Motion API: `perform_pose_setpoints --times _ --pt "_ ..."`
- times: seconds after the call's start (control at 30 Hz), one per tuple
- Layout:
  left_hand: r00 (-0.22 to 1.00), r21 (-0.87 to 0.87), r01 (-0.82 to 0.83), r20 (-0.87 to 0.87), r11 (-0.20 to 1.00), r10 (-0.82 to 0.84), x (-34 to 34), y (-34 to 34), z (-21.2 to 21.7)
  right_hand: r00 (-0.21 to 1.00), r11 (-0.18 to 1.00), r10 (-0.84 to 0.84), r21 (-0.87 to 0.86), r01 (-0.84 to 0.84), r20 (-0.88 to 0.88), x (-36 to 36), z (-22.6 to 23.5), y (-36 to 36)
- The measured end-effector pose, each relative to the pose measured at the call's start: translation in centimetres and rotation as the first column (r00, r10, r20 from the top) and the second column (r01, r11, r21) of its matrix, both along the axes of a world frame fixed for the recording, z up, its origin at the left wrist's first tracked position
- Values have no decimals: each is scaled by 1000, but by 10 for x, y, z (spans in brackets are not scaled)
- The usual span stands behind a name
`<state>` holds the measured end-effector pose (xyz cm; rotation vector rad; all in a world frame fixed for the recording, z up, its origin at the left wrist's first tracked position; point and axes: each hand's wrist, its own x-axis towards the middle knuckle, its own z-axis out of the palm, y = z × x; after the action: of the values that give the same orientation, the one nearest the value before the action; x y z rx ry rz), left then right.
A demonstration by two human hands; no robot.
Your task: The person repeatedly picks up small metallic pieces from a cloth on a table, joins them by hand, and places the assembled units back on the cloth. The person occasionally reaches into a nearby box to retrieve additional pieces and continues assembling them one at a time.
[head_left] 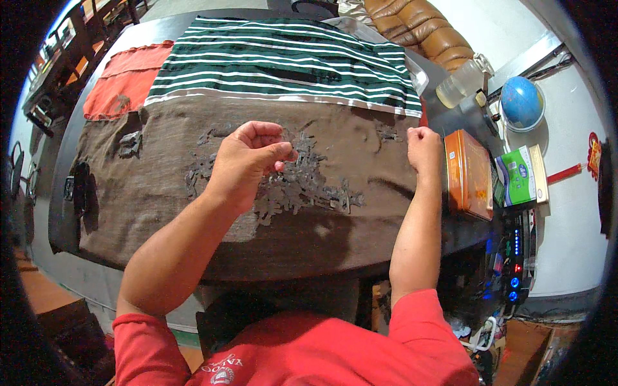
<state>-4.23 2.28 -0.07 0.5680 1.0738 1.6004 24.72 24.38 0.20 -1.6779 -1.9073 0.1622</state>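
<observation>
A heap of small, flat, dark grey pieces [290, 186] with notched edges lies on a brown cloth [154, 212] that covers the table. Over the heap's upper left part hovers my left hand [251, 161], its fingers curled in toward the thumb. Whatever it pinches is too small to make out. My right hand [425, 149] is closed at the cloth's right side, beside an orange tin box [467, 174]. Its fingertips are turned away, so anything in them is hidden. A few more grey pieces [389, 133] lie just left of that hand.
At the back, a green and white striped cloth [290, 64] adjoins an orange-red cloth [125, 80]. To the right stand a clear plastic jug [458, 87], a blue globe [521, 103] and a green and white packet [517, 175]. A lone dark piece [130, 144] lies at left.
</observation>
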Motion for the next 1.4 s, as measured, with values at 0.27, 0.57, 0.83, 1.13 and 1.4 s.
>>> perform_pose_setpoints --times 0.27,0.57,0.83,1.13,1.4 --pt "983 56 159 82 986 -163 3 -1 -6 503 647 514 -71 -759 -695 -71 20 -87" --pt "906 114 394 117 912 -406 5 -5 -2 163 250 457 -50 -967 -874 -97 17 -122" --pt "840 155 500 155 852 -521 5 -8 4 76 131 404 -24 -991 -912 -96 14 -114" --pt "922 96 382 27 919 -386 2 -4 3 366 440 616 -82 -894 -697 -90 23 -109" --pt "992 32 121 32 992 -122 -6 -1 4 634 548 766 -404 -732 -109 -49 42 -77"
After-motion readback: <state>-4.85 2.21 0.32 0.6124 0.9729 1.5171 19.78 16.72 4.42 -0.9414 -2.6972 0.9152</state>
